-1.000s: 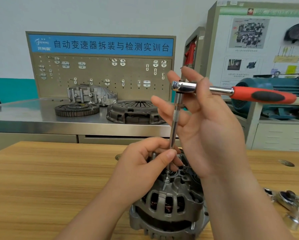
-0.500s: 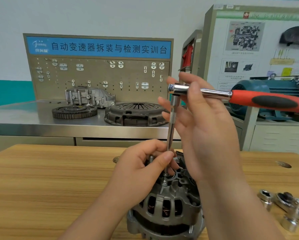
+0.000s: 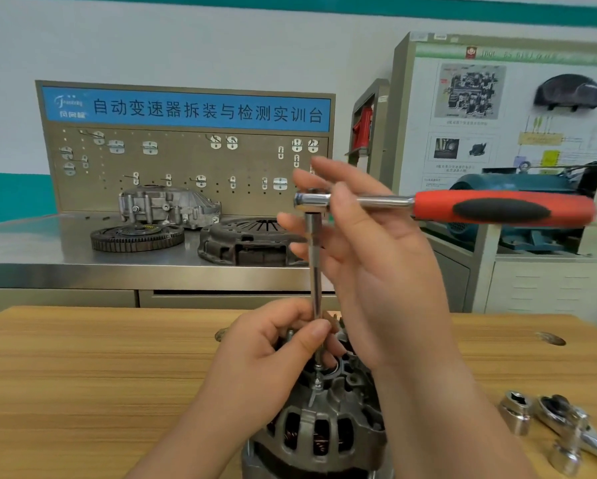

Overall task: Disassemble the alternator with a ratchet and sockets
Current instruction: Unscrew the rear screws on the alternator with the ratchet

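The left hand [image 3: 272, 361] pinches the extension bar [image 3: 314, 264] above the alternator [image 3: 324, 433], at the near edge of the worktop [image 3: 82, 375]. The right hand [image 3: 376, 264] holds the ratchet [image 3: 497, 207] at its head, between thumb and fingers.

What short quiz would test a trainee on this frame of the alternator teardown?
1. True or false: the right hand holds the ratchet near its head, not by the red grip.
2. What does the left hand pinch? A) the extension bar B) a loose socket C) the clutch cover
3. Fill in: the alternator stands on a ___ table.
Key: 1 true; 2 A; 3 wooden.
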Demonstrator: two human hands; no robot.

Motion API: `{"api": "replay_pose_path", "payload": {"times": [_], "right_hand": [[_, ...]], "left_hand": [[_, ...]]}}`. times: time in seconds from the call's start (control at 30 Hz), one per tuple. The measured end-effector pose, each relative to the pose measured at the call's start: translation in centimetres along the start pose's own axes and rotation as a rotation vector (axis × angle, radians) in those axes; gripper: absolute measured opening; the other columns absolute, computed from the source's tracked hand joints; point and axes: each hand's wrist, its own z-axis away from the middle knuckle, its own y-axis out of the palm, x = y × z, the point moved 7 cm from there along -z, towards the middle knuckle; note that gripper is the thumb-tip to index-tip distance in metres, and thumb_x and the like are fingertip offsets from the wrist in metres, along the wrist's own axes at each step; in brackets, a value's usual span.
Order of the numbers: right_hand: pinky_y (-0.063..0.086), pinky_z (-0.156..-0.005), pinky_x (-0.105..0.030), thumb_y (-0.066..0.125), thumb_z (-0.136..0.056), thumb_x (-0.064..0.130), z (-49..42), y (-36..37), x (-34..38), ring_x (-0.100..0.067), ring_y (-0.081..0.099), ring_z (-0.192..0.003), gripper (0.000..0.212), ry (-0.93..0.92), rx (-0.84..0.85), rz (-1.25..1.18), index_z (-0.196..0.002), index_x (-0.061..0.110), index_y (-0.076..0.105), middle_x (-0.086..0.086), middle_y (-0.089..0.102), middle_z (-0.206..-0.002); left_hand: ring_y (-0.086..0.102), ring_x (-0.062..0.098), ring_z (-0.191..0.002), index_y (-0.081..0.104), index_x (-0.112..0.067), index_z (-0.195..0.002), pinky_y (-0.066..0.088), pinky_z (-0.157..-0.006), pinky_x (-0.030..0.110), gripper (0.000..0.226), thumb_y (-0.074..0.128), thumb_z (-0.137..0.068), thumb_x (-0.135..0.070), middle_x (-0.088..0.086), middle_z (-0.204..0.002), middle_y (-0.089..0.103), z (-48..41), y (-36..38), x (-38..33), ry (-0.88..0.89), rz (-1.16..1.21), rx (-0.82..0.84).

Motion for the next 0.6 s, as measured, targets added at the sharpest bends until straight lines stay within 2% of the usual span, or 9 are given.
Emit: {"api": "replay_pose_path", "payload": {"times": [0.07, 0.13, 0.27, 0.37, 0.43, 0.5, 0.6], "right_hand": [[0.054, -0.084, -0.034, 0.057, -0.088, 0.023, -0.1, 0.3, 0.6, -0.013, 0.069, -0.098, 0.023, -0.074, 0.028, 0.162, -0.097, 0.036, 0.073, 0.011, 0.072, -0.107], [0.054, -0.088, -0.035, 0.057, -0.089, 0.024, -0.2, 0.9, 0.6, -0.013, 0.069, -0.102, 0.024, -0.064, 0.074, 0.201, -0.098, 0.039, 0.073, 0.014, 0.072, -0.109], [0.056, -0.079, -0.028, 0.053, -0.094, 0.031, -0.1, 1.4, -0.6, -0.021, 0.073, -0.091, 0.02, 0.073, 0.088, -0.078, -0.11, 0.028, 0.065, 0.008, 0.071, -0.117], [0.056, -0.069, -0.027, 0.047, -0.082, 0.039, 0.0, 0.8, -0.9, -0.024, 0.074, -0.082, 0.039, 0.123, 0.053, -0.24, -0.113, 0.019, 0.059, 0.005, 0.073, -0.111], [0.056, -0.065, -0.026, 0.045, -0.081, 0.041, 0.1, 0.6, -1.0, -0.025, 0.074, -0.079, 0.042, 0.149, 0.05, -0.303, -0.113, 0.016, 0.057, 0.001, 0.074, -0.109], [0.055, -0.064, -0.026, 0.045, -0.084, 0.042, 0.1, 0.5, -1.2, -0.023, 0.073, -0.079, 0.04, 0.163, 0.046, -0.308, -0.113, 0.018, 0.058, -0.001, 0.074, -0.109], [0.055, -0.069, -0.024, 0.054, -0.092, 0.036, 0.1, 0.2, -0.8, -0.017, 0.072, -0.086, 0.02, 0.075, 0.01, -0.153, -0.106, 0.031, 0.068, 0.004, 0.073, -0.11]], "left_hand": [[0.07, 0.014, -0.069, 0.07, -0.025, -0.085, 0.052, -0.073, 0.028, 0.02, 0.064, -0.076, -0.041, -0.002, -0.072, 0.073, -0.1, -0.1, 0.4, -0.027, 0.034, -0.034], [0.069, 0.014, -0.068, 0.071, -0.026, -0.083, 0.051, -0.071, 0.028, 0.026, 0.065, -0.069, -0.047, 0.001, -0.071, 0.073, -0.1, -0.2, 0.5, -0.035, 0.076, -0.06], [0.07, 0.014, -0.073, 0.071, -0.025, -0.089, 0.053, -0.07, 0.024, 0.03, 0.061, -0.073, -0.049, 0.002, -0.078, 0.074, 0.1, -0.2, 0.5, -0.017, 0.095, -0.032], [0.067, 0.005, -0.072, 0.071, -0.03, -0.09, 0.049, -0.069, 0.014, 0.023, 0.055, -0.081, -0.045, -0.004, -0.078, 0.073, 0.1, 0.0, 0.1, 0.021, 0.045, 0.012], [0.063, -0.002, -0.067, 0.071, -0.034, -0.085, 0.045, -0.065, 0.008, 0.017, 0.056, -0.081, -0.041, -0.011, -0.072, 0.07, 0.1, 0.1, -0.2, 0.041, 0.028, 0.018], [0.062, -0.004, -0.064, 0.072, -0.036, -0.082, 0.045, -0.062, 0.007, 0.012, 0.06, -0.081, -0.037, -0.012, -0.069, 0.07, 0.0, 0.1, -0.4, 0.042, 0.033, 0.003], [0.067, 0.003, -0.066, 0.073, -0.036, -0.083, 0.049, -0.064, 0.01, 0.013, 0.064, -0.08, -0.027, -0.006, -0.072, 0.073, 0.0, -0.1, -0.1, 0.018, 0.034, -0.043]]}}
